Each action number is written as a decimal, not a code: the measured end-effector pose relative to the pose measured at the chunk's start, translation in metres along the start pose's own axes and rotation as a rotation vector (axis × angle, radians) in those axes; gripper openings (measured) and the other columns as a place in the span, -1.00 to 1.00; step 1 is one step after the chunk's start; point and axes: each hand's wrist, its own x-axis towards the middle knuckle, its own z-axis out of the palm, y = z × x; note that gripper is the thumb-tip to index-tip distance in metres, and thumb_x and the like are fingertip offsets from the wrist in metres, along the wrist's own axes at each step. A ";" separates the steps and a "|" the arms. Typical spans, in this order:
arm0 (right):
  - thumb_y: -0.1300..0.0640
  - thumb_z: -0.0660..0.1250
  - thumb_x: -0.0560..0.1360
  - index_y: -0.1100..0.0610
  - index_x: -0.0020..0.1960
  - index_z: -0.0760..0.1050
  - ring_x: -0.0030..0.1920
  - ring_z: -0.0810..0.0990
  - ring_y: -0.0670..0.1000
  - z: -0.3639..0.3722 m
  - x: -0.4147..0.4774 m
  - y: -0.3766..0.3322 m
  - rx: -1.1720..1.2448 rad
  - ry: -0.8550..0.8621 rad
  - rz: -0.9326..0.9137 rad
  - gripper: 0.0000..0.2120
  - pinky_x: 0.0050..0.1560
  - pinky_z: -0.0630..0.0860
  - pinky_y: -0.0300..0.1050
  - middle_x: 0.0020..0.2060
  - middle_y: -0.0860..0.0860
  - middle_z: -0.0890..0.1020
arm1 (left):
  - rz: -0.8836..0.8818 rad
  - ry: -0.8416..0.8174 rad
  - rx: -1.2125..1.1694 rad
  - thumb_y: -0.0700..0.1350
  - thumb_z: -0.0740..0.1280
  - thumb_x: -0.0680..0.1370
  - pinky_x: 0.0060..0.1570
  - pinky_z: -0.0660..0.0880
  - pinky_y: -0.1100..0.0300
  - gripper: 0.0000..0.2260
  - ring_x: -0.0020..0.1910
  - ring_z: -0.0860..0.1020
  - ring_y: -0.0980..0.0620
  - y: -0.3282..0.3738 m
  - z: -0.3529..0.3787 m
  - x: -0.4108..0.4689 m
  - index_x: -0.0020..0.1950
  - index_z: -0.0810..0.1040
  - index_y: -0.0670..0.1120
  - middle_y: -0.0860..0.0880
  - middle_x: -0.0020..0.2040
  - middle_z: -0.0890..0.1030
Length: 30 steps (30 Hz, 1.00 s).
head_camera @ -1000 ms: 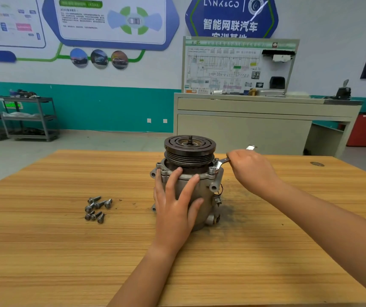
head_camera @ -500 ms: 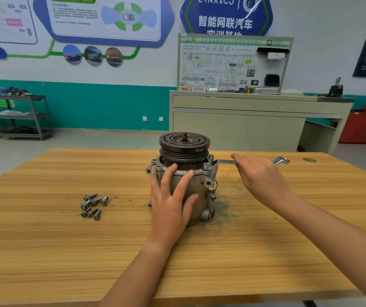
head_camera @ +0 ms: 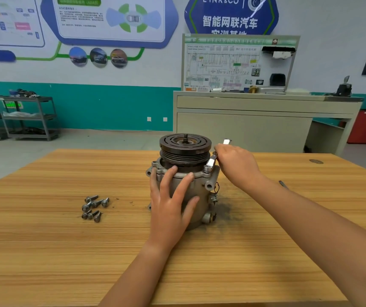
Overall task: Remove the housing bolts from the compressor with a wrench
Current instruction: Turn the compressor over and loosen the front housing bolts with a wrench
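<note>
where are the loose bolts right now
Head view: the loose bolts lie clustered on the wooden table, left of the compressor and the left hand resting on it.

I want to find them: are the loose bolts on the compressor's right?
No, the loose bolts lie on the table left of the compressor.

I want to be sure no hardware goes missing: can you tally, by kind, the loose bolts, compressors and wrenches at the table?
loose bolts: 7
compressor: 1
wrench: 1
Total: 9
</note>
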 end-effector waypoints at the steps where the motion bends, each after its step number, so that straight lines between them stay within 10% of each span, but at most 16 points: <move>1: 0.22 0.13 0.58 0.20 0.14 0.42 -0.04 0.56 0.13 -0.002 0.001 0.002 0.077 0.021 0.078 -0.82 -0.25 0.30 -0.14 -0.02 0.11 0.59 | 0.003 0.002 0.003 0.06 0.25 0.48 0.26 0.07 -0.26 -0.60 0.43 -0.02 -0.22 0.000 0.000 0.000 0.31 0.32 0.09 -0.01 0.39 0.21; 6: 0.09 0.05 0.62 0.23 -0.02 0.41 -0.23 0.56 0.14 -0.036 -0.010 0.005 0.691 0.212 0.509 -0.75 -0.32 0.45 -0.05 -0.19 0.17 0.61 | -0.007 -0.007 0.004 0.06 0.25 0.49 0.28 0.04 -0.25 -0.60 0.42 0.01 -0.29 0.002 0.000 0.001 0.31 0.31 0.08 -0.01 0.38 0.20; 14: 0.11 0.04 0.60 0.08 0.16 0.39 -0.37 0.42 0.02 -0.091 -0.072 -0.010 0.089 -0.285 0.187 -0.78 -0.46 0.22 -0.14 -0.39 -0.05 0.39 | -0.016 0.004 -0.014 0.03 0.30 0.48 0.28 0.04 -0.25 -0.59 0.41 0.00 -0.29 0.004 -0.002 0.000 0.31 0.32 0.09 0.00 0.38 0.20; 22: 0.30 0.11 0.52 0.12 0.22 0.34 -0.48 0.21 -0.05 -0.116 -0.068 -0.030 -0.161 -0.406 0.092 -0.71 -0.54 0.12 -0.18 -0.43 -0.04 0.26 | 0.007 0.020 -0.003 0.04 0.24 0.49 0.30 0.01 -0.20 -0.61 0.41 0.03 -0.26 0.004 -0.003 0.001 0.30 0.32 0.08 -0.01 0.37 0.22; 30: 0.35 0.13 0.51 0.22 0.24 0.36 -0.17 0.45 0.03 -0.137 -0.052 -0.063 -0.315 -0.594 -0.013 -0.69 -0.52 0.18 -0.20 -0.26 0.02 0.42 | 0.014 0.018 -0.005 0.04 0.24 0.50 0.29 0.04 -0.21 -0.62 0.42 -0.02 -0.17 0.002 -0.002 0.000 0.31 0.32 0.08 -0.02 0.38 0.22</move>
